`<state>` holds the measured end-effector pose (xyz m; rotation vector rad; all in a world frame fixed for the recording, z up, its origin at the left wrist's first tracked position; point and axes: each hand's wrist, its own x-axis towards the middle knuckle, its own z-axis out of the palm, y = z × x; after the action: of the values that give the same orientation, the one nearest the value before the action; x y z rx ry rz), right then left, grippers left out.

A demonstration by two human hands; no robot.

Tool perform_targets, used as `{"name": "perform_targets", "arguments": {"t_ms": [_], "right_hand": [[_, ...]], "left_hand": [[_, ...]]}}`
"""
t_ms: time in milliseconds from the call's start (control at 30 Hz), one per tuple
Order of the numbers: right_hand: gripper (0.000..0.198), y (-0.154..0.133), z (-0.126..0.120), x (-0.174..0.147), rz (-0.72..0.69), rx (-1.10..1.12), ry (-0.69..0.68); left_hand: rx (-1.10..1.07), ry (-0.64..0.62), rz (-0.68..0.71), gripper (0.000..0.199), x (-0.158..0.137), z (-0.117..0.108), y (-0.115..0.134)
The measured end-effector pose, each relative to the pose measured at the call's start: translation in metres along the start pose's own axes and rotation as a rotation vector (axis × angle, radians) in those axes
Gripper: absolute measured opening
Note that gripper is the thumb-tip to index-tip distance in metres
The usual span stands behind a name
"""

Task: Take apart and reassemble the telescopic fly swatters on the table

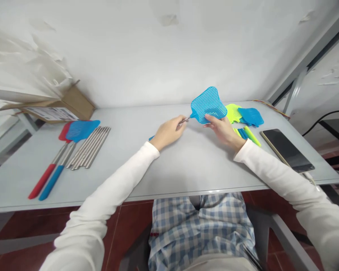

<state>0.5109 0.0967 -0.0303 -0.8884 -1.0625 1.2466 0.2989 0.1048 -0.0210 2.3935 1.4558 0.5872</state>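
A blue fly swatter head [207,101] with a mesh face is raised over the middle of the table, joined at its neck to a metal rod [183,121]. My left hand [168,132] is closed around the rod, and a bit of blue grip [151,138] shows behind the wrist. With thumb on the mesh and fingers behind it, my right hand [222,131] pinches the head's lower right edge. Just beyond that hand lie yellow-green swatter heads [233,112], blue swatter heads [252,116] and several yellow and blue grips [252,136].
At the left of the grey table [169,177] lie a red fly swatter [45,177], a blue fly swatter [55,177] and several metal rods [92,146]. An opened cardboard box [76,103] stands behind them. A phone [286,148] rests at the right.
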Motion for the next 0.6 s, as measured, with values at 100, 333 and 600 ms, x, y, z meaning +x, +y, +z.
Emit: {"name": "perform_targets", "arguments": {"t_ms": [100, 333, 600], "right_hand": [[0.034, -0.003, 0.0, -0.008, -0.024, -0.028, -0.009], [0.041, -0.023, -0.012, -0.007, -0.11, -0.03, 0.076], [0.041, -0.058, -0.021, -0.012, -0.166, -0.005, 0.155]], "left_hand": [[0.07, 0.024, 0.017, 0.04, 0.009, 0.009, 0.011], [0.15, 0.009, 0.049, 0.041, -0.012, 0.004, 0.028], [-0.097, 0.025, 0.092, 0.029, -0.043, -0.018, 0.045]]}}
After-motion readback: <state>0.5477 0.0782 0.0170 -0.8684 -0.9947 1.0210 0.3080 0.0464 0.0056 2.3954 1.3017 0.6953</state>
